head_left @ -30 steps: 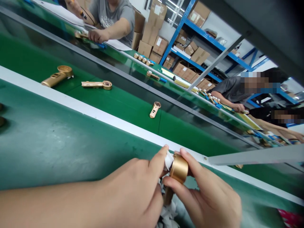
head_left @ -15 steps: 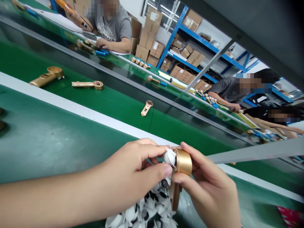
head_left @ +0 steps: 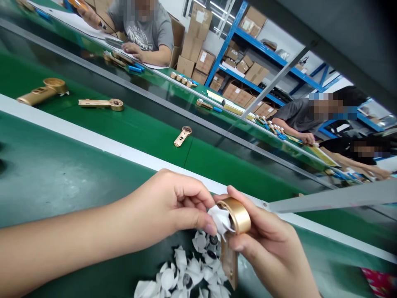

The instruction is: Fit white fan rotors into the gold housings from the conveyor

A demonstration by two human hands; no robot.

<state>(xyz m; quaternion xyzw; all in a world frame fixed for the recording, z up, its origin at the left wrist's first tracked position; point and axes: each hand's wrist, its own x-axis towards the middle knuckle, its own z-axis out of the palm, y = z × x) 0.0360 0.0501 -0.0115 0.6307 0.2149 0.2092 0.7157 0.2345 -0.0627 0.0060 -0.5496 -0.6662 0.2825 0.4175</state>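
The right hand [head_left: 266,244] has its fingers [head_left: 263,219] curled closed around the round cup head of a gold-coloured metal casting [head_left: 238,215], its flat shank hanging downward. The left hand [head_left: 170,207] sits just beside it, thumb and fingers [head_left: 192,198] pinched shut on a crumpled white film scrap [head_left: 219,219] at the cup's mouth. Below both hands, a heap of white film pieces [head_left: 182,269] lies on the green conveyor belt [head_left: 77,165]. Farther along that belt lie three more gold castings [head_left: 101,104], and a seated co-worker [head_left: 142,29] works beyond it.

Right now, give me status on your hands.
Right hand holding gold casting by its round head. Left hand pinching white scrap at its cup. More scraps heaped on green belt below.
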